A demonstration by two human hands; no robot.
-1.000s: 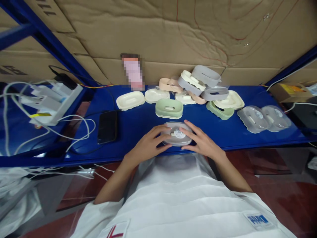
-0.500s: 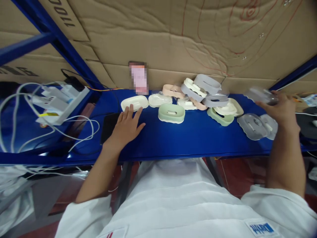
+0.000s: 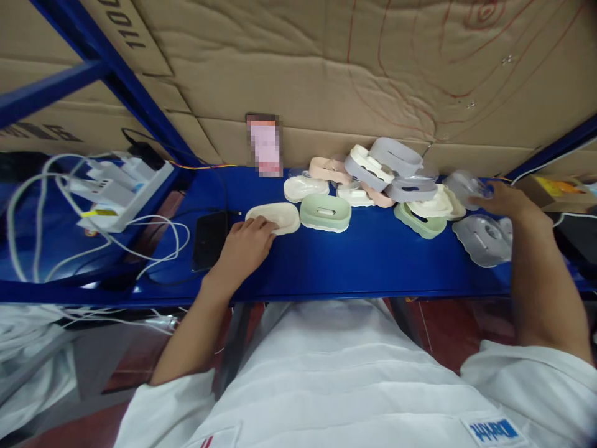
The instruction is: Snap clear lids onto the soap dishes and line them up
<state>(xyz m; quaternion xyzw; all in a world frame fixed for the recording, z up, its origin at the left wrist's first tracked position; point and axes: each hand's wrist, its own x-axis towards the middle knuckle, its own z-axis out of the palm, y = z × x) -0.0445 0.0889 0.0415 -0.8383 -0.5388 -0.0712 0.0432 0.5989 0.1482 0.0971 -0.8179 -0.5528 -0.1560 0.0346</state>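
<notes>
My left hand (image 3: pixel 249 246) is closed over the near left rim of a cream oval soap dish (image 3: pixel 285 214), which rests on the blue table. Its fingertips are partly out of sight inside the dish. Just right of that dish sits a light green soap dish (image 3: pixel 325 212) with a slot in its middle. At the far right my right hand (image 3: pixel 506 200) grips the right end of a clear plastic dish part (image 3: pixel 462 186). Another clear part (image 3: pixel 481 239) lies in front of it, partly covered by my forearm.
A loose pile of grey soap dishes (image 3: pixel 396 157), peach rings (image 3: pixel 329 168) and cream pieces spans the back. A phone (image 3: pixel 265 146) leans against the cardboard wall (image 3: pixel 298 81). Left are a black phone (image 3: pixel 208 242), a power strip (image 3: pixel 125 193) and white cables. A small carton (image 3: pixel 555 191) stands right.
My left hand has closed on the cream dish and brought it right and nearer to me, beside the green one. My right hand has moved the clear part left, towards the pile.
</notes>
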